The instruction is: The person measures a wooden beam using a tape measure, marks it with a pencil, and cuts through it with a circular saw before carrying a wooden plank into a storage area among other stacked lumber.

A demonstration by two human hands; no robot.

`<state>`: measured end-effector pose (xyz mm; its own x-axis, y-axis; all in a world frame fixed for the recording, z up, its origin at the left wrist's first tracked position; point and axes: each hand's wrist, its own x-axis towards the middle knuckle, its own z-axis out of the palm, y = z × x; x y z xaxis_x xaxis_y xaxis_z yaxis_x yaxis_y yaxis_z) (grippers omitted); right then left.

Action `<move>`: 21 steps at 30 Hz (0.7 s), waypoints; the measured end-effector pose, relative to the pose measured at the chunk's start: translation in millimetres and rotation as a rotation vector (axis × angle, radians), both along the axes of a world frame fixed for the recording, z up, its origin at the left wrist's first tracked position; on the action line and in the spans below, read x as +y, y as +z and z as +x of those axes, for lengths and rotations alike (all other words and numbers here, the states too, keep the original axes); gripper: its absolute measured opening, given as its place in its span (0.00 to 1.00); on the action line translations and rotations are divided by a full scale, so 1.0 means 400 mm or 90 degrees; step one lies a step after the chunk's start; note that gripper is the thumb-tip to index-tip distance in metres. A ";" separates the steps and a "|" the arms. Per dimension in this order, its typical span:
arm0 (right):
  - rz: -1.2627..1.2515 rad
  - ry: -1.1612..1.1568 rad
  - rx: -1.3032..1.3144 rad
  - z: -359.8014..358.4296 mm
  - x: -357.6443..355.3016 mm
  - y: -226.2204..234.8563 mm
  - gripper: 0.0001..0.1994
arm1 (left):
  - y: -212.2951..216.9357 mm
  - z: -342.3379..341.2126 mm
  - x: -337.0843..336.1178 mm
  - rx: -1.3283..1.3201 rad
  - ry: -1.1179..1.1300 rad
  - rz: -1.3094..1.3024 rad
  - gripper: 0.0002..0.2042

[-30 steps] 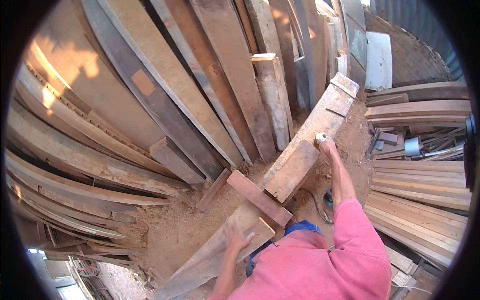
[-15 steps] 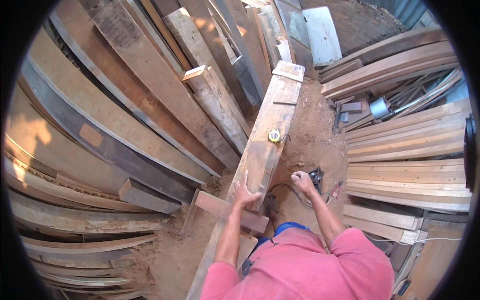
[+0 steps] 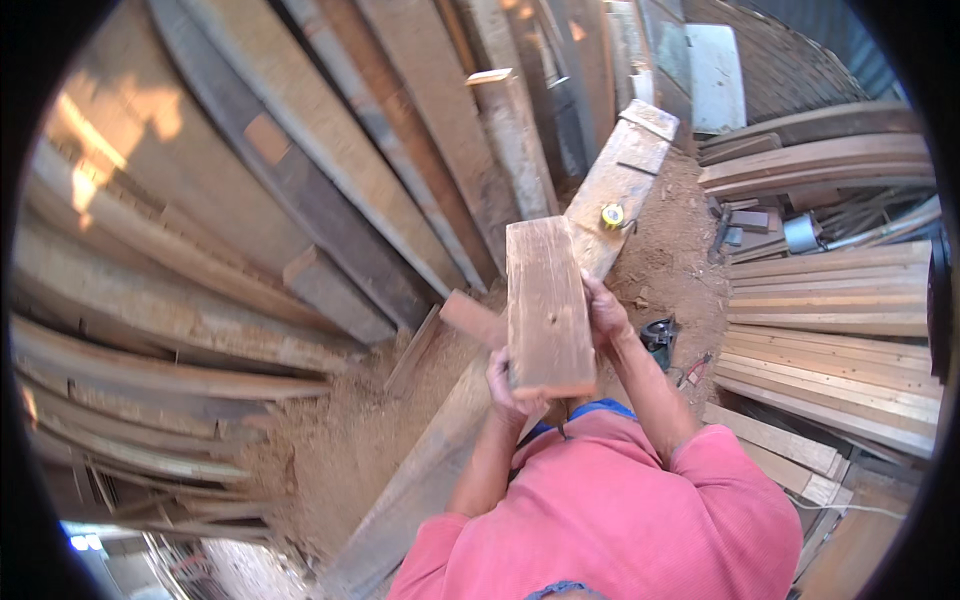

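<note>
A short, thick wooden block is held up in front of me, its broad grainy face turned upward. My left hand grips its near left corner, fingers partly behind the wood. On its right edge my right hand is closed, with the fingertips hidden behind the block. Below lies a long plank bench, dusted with sawdust. A yellow tape measure rests on it beyond the block, and a thin dark strip lies farther along. A reddish board lies crosswise left of the block.
Tall planks lean along the left and far side. Stacked boards line the right. On the sawdust-covered ground to the right sit a dark power tool and red-handled pliers.
The block has been lifted off the bench and raised toward me. My right hand, a closed fist apart from it before, now grips its right side. The view has swung left.
</note>
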<state>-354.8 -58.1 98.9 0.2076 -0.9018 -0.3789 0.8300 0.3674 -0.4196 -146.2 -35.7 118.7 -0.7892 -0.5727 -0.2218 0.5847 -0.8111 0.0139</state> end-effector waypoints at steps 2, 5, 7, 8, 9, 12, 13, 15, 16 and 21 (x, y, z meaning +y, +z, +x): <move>0.004 0.019 -0.060 0.081 -0.002 0.019 0.28 | -0.057 0.087 0.017 -0.061 0.067 0.024 0.35; 0.001 0.090 -0.048 0.152 -0.010 -0.010 0.26 | -0.082 0.170 0.042 -0.121 0.074 0.006 0.33; 0.049 0.112 -0.040 0.233 -0.022 -0.013 0.22 | -0.055 0.226 0.067 -0.142 0.112 -0.022 0.31; 0.048 0.130 0.050 0.259 -0.022 -0.011 0.20 | -0.041 0.251 0.075 -0.176 0.147 -0.010 0.30; 0.050 0.150 0.137 0.305 -0.013 0.012 0.19 | -0.035 0.284 0.095 -0.213 0.185 0.009 0.30; -0.016 0.224 0.199 0.422 -0.011 0.016 0.19 | -0.054 0.394 0.152 -0.289 0.216 -0.115 0.27; -0.031 0.243 0.196 0.468 -0.007 0.037 0.19 | -0.075 0.443 0.167 -0.295 0.238 -0.121 0.27; -0.173 0.295 0.398 0.548 0.030 0.070 0.21 | -0.110 0.532 0.204 -0.330 0.318 -0.089 0.26; -0.182 0.306 0.264 0.574 0.042 0.047 0.24 | -0.102 0.552 0.218 -0.324 0.334 -0.090 0.26; -0.314 0.429 0.275 0.673 0.117 0.079 0.33 | -0.036 0.708 0.327 -0.430 0.374 -0.229 0.29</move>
